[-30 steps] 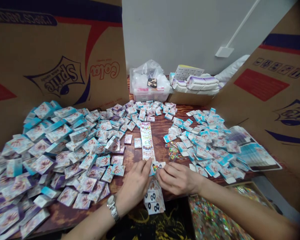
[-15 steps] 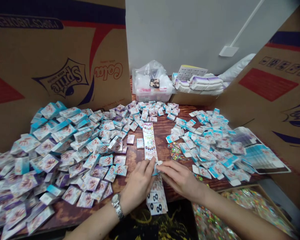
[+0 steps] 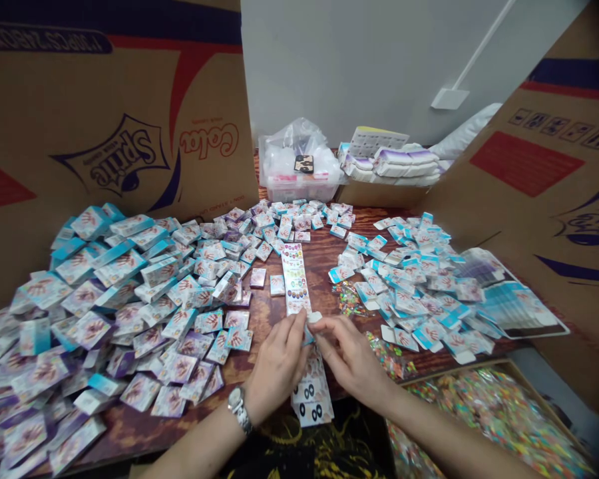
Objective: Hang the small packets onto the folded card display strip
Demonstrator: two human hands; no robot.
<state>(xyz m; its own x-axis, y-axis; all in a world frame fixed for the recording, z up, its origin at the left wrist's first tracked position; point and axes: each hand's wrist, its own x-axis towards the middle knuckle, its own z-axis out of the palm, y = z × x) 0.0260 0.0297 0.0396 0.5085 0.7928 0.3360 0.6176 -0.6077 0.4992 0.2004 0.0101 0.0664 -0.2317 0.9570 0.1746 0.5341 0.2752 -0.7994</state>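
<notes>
Between my two hands, over the table's front edge, is a small white-and-blue carton point(image 3: 314, 318), its white end flap standing up and most of its body hidden by fingers. My left hand point(image 3: 279, 356), with a watch on the wrist, grips it from the left. The right hand point(image 3: 352, 356) pinches at the flap end with thumb and forefinger. Beneath and beyond the hands lies a strip of printed sheets with colourful oval designs point(image 3: 295, 273). Closer to me, more sheets with black oval prints point(image 3: 313, 406) hang toward my lap.
A large heap of small cartons point(image 3: 144, 293) covers the left side. On the right lie open-flapped cartons point(image 3: 419, 286), small packets of colourful bits point(image 3: 352, 299) and a fanned flat stack point(image 3: 519, 306). A box of colourful packets point(image 3: 504, 412) sits low right. Big cardboard boxes point(image 3: 199, 86) flank the table.
The right fingers have shifted on the carton's end, and its white flap now shows more plainly. My left hand keeps its grip. The view has shifted slightly.
</notes>
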